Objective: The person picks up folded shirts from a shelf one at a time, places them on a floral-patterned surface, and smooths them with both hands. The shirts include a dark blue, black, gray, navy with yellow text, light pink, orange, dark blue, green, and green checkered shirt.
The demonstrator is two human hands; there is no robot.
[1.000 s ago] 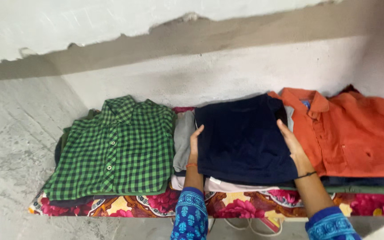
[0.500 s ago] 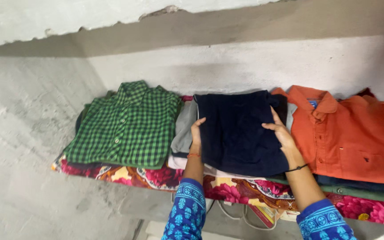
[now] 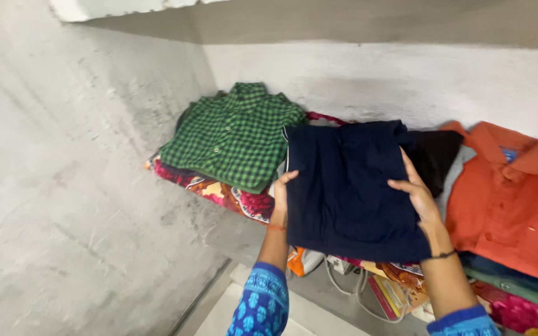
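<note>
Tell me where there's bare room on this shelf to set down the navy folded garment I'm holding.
The only bare stretch is the grey ledge left of the green checked shirt, running to the side wall. Between that shirt and the orange shirt it is crowded: dark clothes sit behind the navy garment.

Soft, even indoor light, no glare, grey wall (image 3: 76, 186) on the left smeared by motion blur, navy folded garment (image 3: 344, 186) so dark its folds barely read, faint shadow beneath it, green checked shirt (image 3: 235, 134) fairly sharp, lower corners soft
</note>
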